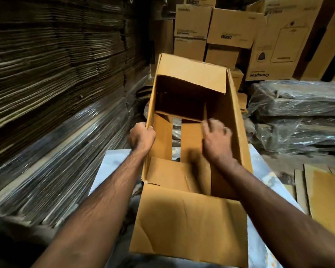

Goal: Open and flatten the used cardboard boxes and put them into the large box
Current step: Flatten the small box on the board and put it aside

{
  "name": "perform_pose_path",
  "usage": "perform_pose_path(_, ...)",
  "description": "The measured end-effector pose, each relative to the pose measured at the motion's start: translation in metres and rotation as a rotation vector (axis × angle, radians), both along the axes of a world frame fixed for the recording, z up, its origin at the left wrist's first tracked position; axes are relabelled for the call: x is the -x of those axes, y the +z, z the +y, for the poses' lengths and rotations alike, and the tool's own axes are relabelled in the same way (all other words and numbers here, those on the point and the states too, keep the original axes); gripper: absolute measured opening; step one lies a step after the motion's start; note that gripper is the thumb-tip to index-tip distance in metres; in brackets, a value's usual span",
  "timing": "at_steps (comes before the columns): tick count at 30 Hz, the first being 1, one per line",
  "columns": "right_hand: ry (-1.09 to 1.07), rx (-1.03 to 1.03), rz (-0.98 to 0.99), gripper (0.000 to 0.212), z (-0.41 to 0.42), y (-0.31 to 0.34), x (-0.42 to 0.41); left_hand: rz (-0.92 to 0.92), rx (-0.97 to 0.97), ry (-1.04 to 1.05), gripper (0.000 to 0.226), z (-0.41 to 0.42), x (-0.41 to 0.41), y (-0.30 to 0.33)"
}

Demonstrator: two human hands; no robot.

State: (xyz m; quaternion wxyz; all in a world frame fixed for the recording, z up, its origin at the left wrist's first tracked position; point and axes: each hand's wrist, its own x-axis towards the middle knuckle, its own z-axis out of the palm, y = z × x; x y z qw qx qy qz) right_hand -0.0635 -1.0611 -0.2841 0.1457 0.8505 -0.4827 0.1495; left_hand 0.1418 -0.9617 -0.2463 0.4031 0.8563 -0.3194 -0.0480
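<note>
Head view: we hold a tan, creased cardboard box open over a pale table, its near flap folded toward us and its bottom flaps gapped. Our left hand grips its left wall; our right hand, blurred, reaches inside with fingers curled at a bottom flap.

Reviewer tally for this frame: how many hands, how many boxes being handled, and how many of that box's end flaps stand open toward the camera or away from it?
Bare hands: 2, left hand, right hand
Open brown cardboard box in hand: 1
Open end flaps: 2, near flap, far flap
Total: 5
</note>
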Motion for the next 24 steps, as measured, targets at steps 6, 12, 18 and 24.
perform_pose_path(6, 0.129, -0.838, 0.496, 0.087, 0.015, -0.065, -0.043, 0.095, 0.171, -0.07, 0.022, 0.002, 0.017, 0.0)
perform_pose_path(12, 0.038, -0.859, 0.627, 0.104, -0.01, -0.093, -0.036, 0.543, 0.466, -0.182, 0.02, 0.014, 0.02, 0.0)
perform_pose_path(18, 0.012, -1.026, 0.786, 0.06, -0.025, -0.073, -0.02, 0.608, 0.544, -0.205, 0.024, 0.019, 0.025, 0.018)
perform_pose_path(24, 0.185, -0.406, 0.157, 0.056, -0.053, -0.045, -0.022, 0.647, 0.53, -0.2, 0.024, 0.018, 0.039, 0.022)
